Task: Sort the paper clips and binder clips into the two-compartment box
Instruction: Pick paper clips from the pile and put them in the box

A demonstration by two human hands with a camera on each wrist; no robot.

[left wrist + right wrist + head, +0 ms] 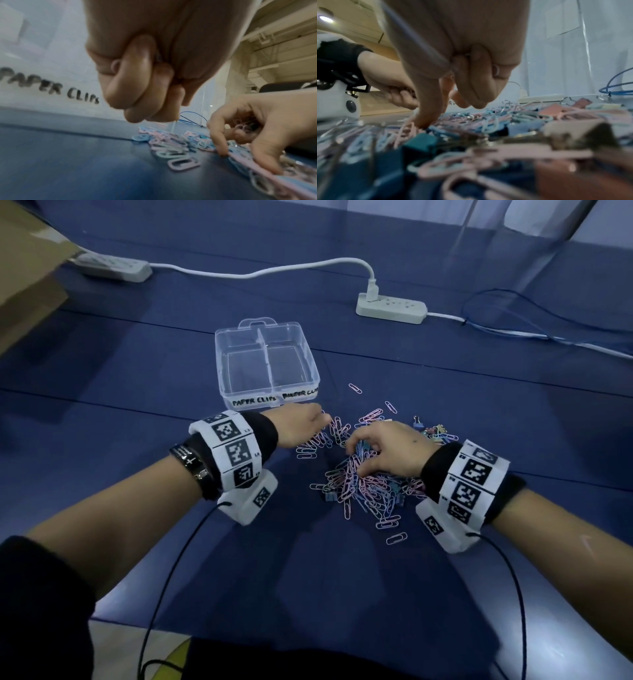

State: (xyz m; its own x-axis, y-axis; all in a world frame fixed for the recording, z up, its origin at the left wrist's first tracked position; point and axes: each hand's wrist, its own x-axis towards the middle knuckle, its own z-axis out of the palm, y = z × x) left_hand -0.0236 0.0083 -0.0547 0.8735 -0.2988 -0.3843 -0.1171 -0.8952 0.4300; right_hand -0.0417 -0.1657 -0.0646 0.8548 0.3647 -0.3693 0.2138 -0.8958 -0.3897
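Observation:
A clear two-compartment box (270, 400) stands on the blue table, its front labelled PAPER CLIPS on the left and BINDER CLIPS on the right; both compartments look empty. Pink and blue paper clips (363, 484) lie in a heap in front of it, mixed with small binder clips (436, 431); a teal binder clip (421, 142) shows close up. My left hand (305, 424) hovers by the heap's far left edge, its fingers (142, 81) curled tight with a bluish clip end showing. My right hand (380, 450) pinches into the heap and holds paper clips (243, 127) in its palm.
Two white power strips (390, 308) (113, 266) and their cord lie behind the box. A blue cable (513, 316) loops at the back right. A cardboard box (27, 268) stands at the far left. The table's front edge (137, 623) is near my body.

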